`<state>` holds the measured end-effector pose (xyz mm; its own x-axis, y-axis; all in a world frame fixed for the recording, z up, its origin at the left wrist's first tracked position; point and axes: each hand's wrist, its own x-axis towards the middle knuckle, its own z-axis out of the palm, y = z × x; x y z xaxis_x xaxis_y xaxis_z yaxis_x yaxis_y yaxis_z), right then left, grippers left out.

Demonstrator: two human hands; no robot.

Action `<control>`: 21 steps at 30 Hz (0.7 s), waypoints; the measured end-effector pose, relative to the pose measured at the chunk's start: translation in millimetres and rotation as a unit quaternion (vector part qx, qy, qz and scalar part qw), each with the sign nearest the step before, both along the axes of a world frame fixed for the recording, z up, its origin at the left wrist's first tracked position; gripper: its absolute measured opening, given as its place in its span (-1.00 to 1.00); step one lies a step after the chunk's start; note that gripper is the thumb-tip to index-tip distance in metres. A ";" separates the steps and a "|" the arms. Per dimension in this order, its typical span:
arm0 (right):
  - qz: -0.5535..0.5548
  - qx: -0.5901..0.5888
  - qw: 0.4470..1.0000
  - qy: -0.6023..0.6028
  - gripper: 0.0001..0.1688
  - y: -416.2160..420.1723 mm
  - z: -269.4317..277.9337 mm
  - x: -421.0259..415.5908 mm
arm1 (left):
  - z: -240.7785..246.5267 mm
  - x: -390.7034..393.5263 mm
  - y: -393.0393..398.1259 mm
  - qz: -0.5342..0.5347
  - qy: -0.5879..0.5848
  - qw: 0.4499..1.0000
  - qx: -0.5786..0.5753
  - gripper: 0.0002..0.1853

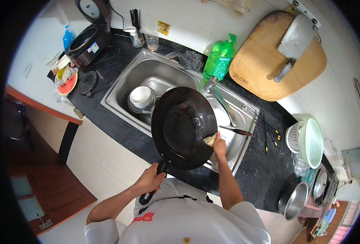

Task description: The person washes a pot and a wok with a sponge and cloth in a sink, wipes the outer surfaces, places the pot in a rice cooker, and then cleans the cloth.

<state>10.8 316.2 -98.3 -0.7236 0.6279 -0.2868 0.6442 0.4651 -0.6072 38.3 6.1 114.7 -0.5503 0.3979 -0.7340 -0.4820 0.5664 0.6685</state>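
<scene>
A black wok [180, 128] is tilted over the double-basin stainless steel sink [119, 113], its inside facing up and wet in places. My left hand [151, 180] is closed around its black handle, near the front edge of the counter. At the wok's right rim my right hand [219, 146] holds a pale cloth or scouring pad [210, 140] against the metal; part of the pad is hidden. Beyond this hand, a utensil with a brown handle [239, 131] lies across the right basin. White and metal bowls [141, 97] stand stacked in the left basin, partly behind the wok.
The faucet [224, 100] reaches over the right basin. Green soap bottles [221, 59] stand behind it. A cutting board [268, 61] and a cleaver [297, 36] hang on the wall. An open rice cooker [84, 45] is at left; a steel bowl [294, 201] sits at right, near colanders [312, 143].
</scene>
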 end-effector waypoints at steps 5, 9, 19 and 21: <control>-0.096 -0.125 0.986 0.047 -0.12 -22.7 -11.9 40.2 | -22.7 12.6 22.0 0.025 0.018 0.999 0.021 -0.80; -0.091 -0.173 0.976 0.092 -0.23 -20.3 26.5 37.6 | -35.5 17.4 22.9 0.022 0.040 0.999 -0.019 -0.76; -0.045 -0.208 0.969 0.129 -0.27 -30.1 127.9 27.6 | -30.8 2.5 13.8 0.044 0.093 0.994 -0.045 -0.78; -0.047 -0.295 0.938 0.174 -0.30 -8.5 94.8 33.4 | -11.0 1.8 12.9 0.051 0.064 0.996 -0.022 -0.85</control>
<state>44.2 307.7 -3.5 -0.7879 0.4996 -0.3600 0.3795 -0.0664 -0.9228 40.1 19.0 103.6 -0.6770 0.3028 -0.6708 -0.4514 0.5491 0.7034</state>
